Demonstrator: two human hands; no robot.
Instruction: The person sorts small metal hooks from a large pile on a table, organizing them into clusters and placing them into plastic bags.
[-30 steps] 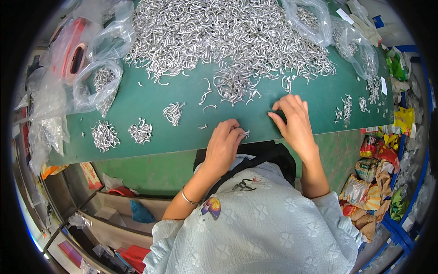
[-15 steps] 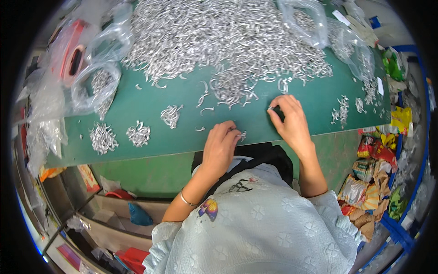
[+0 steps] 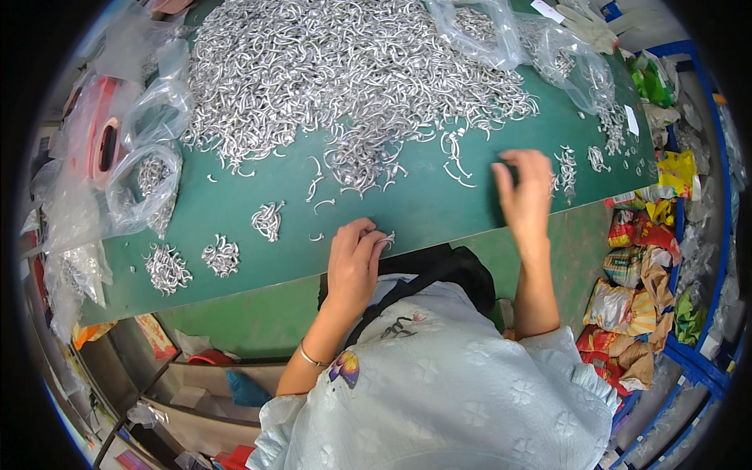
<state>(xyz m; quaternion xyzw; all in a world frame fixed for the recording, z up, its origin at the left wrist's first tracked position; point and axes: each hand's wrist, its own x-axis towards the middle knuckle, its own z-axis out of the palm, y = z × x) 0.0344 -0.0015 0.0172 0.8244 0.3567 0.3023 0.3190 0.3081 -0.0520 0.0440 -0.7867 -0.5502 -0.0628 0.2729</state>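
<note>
Small curved silver metal pieces form a broad heap [image 3: 345, 78] on the green table [image 3: 439, 207]. My left hand [image 3: 354, 258] rests near the table's front edge, its fingers closed round a few curved metal pieces [image 3: 388, 240] that poke out by the fingertips. To the right, my right hand [image 3: 527, 192] hovers over the table with thumb and fingers apart; nothing shows between them. It is nearest to a small pile [image 3: 565, 168] on the right, partly behind its fingers. A few loose curved pieces [image 3: 456, 160] lie between the heap and my hands.
Three small piles, one of them here [image 3: 167, 269], sit at the left front. Clear plastic bags [image 3: 160, 102] and a pink-red object [image 3: 106, 145] lie at the far left. Another plastic bag [image 3: 580, 70] is at the back right. Packets [image 3: 619, 305] fill a blue-framed rack on the right.
My right hand has opened from a pinch and moved right, toward the small right pile. My left hand keeps its closed hold. The whole view has shifted slightly.
</note>
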